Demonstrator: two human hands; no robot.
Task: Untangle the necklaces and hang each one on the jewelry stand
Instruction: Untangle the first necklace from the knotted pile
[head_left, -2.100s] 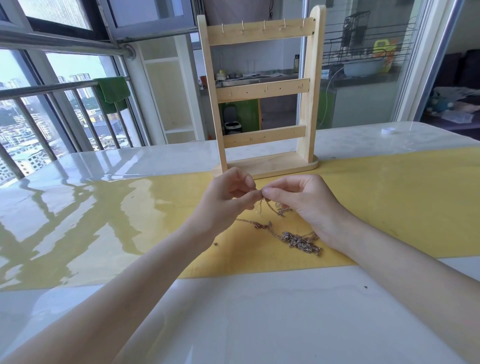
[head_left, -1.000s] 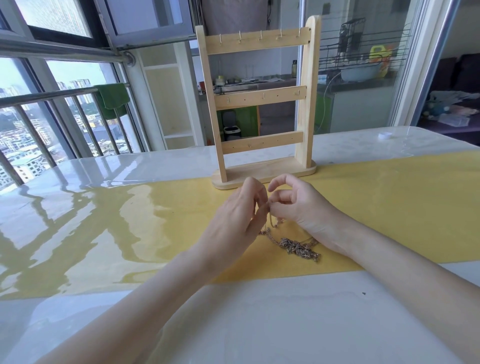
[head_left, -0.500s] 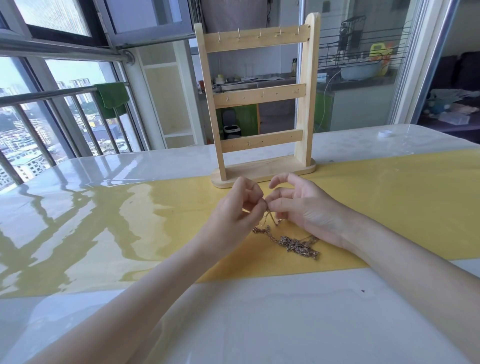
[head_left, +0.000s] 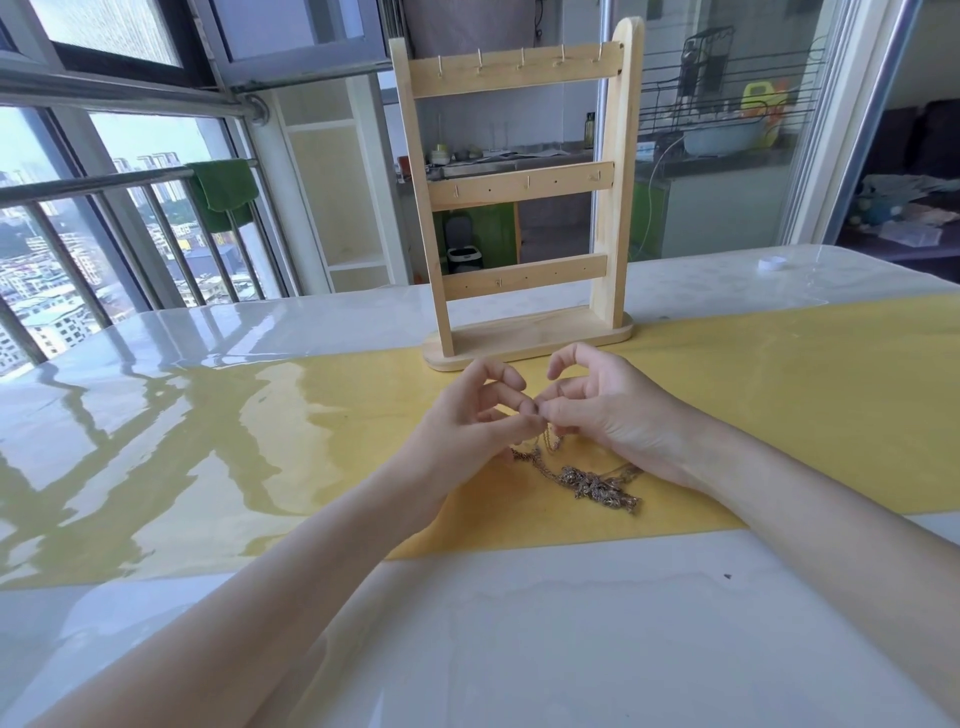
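A tangle of thin gold necklaces (head_left: 592, 480) lies on the yellow runner (head_left: 779, 395) in front of me, with one strand rising to my fingers. My left hand (head_left: 472, 421) and my right hand (head_left: 602, 410) meet fingertip to fingertip just above the pile, each pinching that chain between thumb and forefinger. Behind them stands the wooden jewelry stand (head_left: 519, 182), upright, with three crossbars and small hooks. Nothing hangs on its hooks.
The white glossy table (head_left: 519, 649) stretches toward me below the runner. A small white cap (head_left: 772, 263) sits at the far right of the table. A window railing with a green cloth (head_left: 223, 189) is at the left, glass doors behind the stand.
Both hands stayed pinched together over the pile, shifting slightly as the fingers worked the chain. The raised strand and the pile moved a little; the stand did not.
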